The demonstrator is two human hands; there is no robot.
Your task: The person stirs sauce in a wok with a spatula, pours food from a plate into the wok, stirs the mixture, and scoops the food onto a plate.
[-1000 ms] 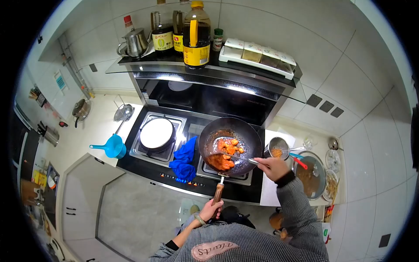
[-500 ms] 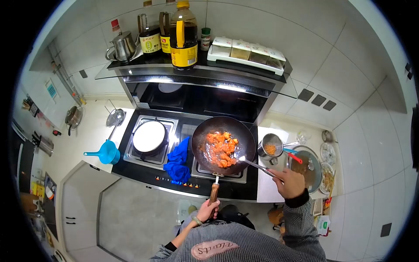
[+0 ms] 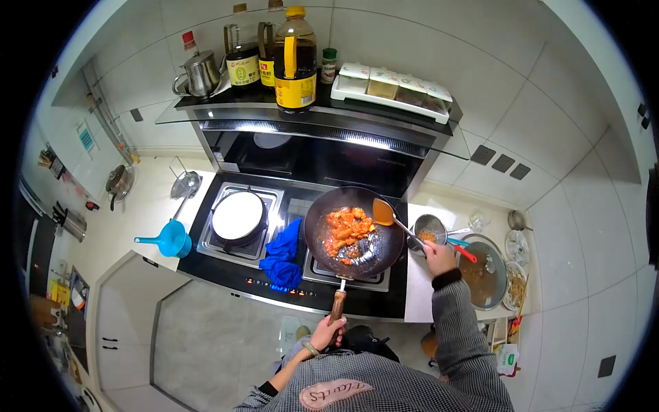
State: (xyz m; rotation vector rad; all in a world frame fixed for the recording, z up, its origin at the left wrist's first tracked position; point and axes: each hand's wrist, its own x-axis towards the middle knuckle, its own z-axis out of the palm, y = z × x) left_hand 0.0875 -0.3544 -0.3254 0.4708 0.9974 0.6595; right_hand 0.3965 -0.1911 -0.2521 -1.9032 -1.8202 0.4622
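Observation:
My left hand (image 3: 327,333) is wrapped round the wooden handle of a dark wok (image 3: 384,257) that sits on the right burner. Orange-red coated food pieces (image 3: 347,226) lie in the left and middle part of the wok, with shiny sauce below them. In my right hand (image 3: 440,259) is the handle of a spatula (image 3: 384,212), whose orange-brown blade is raised at the wok's upper right, beside the food. A blue cloth (image 3: 281,257) lies bunched on the stove just left of the wok.
On the left burner sits a pan with a white round top (image 3: 237,215). Right of the wok stand a metal strainer cup (image 3: 430,229) and a basin (image 3: 482,273) of brownish liquid. A blue ladle (image 3: 171,239) rests at left; bottles (image 3: 296,65) line the shelf above.
The spatula has moved from the food's lower right up to the wok's upper right, its blade now turned to show. My right hand has risen with it. The food has shifted slightly up and left.

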